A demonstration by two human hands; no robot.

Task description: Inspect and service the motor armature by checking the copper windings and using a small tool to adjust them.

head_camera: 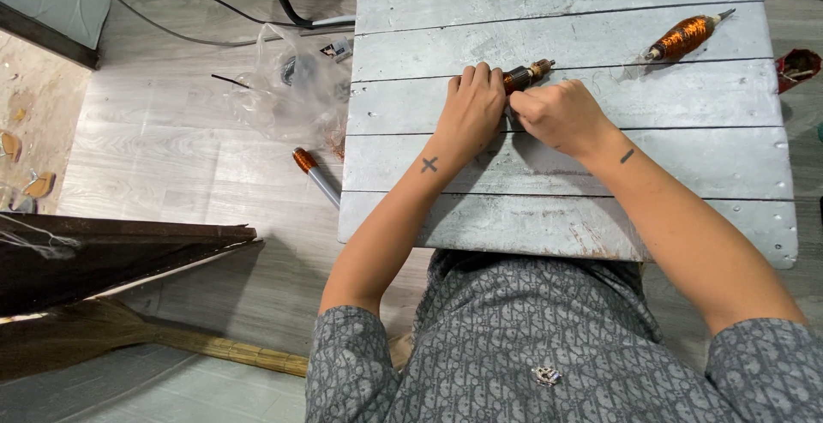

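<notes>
**Both hands closed over a copper-wound armature on a grey plank table**

Because the fingers cover most of it, only the far right end of the small motor armature [525,74] shows: a dark core with copper winding and a short brass-coloured shaft tip. It lies on the painted plank table [566,192], toward the far middle. The left hand [474,106] is curled down over its left part, knuckles up, gripping it. The right hand [559,114] is clenched just beside, near the armature's right part; what it pinches is hidden under the fingers, and whether it touches the winding cannot be told.

A second armature [683,37], spindle-shaped and thick with glossy copper wire, lies free at the far right of the table, well apart from the hands. The table's boards are scuffed, with paint worn to bare patches at the near edge.

On the wood-grain floor to the left lie a crumpled clear plastic bag [287,89], its contents hard to make out, and a grey rod with a copper-wound end [315,174], partly tucked under the table edge. A broom [129,333] is cut off at the near left.
</notes>
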